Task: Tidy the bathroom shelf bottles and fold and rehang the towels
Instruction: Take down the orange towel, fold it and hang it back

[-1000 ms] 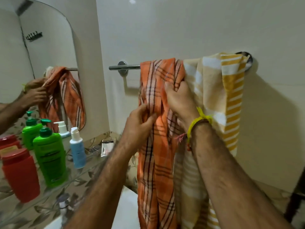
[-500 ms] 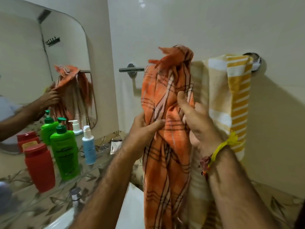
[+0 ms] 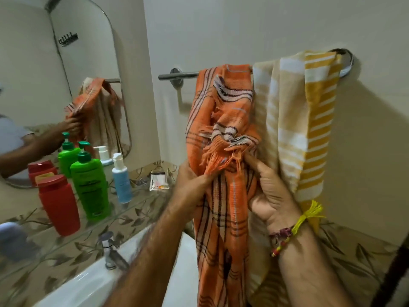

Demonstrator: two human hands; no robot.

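At far left we log a mirror [image 3: 33, 85] on the wall, reflecting an arm and the orange cloth. Below it runs a glass shelf [image 3: 141, 202] carrying, from left to right: a red bottle [image 3: 59, 204] with a flat cap; a green pump bottle [image 3: 91, 185] just beside it; a second green pump bottle [image 3: 67, 157] behind, close to the mirror; a small white pump bottle [image 3: 103, 155] at the back; a pale blue bottle [image 3: 121, 180] with a white top; and a small clear sachet [image 3: 158, 180] standing apart near the corner. Under the shelf we note a tap [image 3: 109, 249] over a white basin [image 3: 88, 282].

Next, the chrome towel bar [image 3: 179, 75], fixed to the wall. Over it hangs the orange checked towel [image 3: 223, 196] — bunched, its fringed end gathered at mid-height. Our left hand [image 3: 191, 187] grips the towel from the left, thumb pressed across the cloth just below the fringe. Our right hand [image 3: 269, 191] holds it from the right, palm toward us, fingers curled behind the fold; threads are tied at that wrist.

Furthest right — the yellow and white striped towel [image 3: 309, 129], draped over the same bar, touching the orange one.
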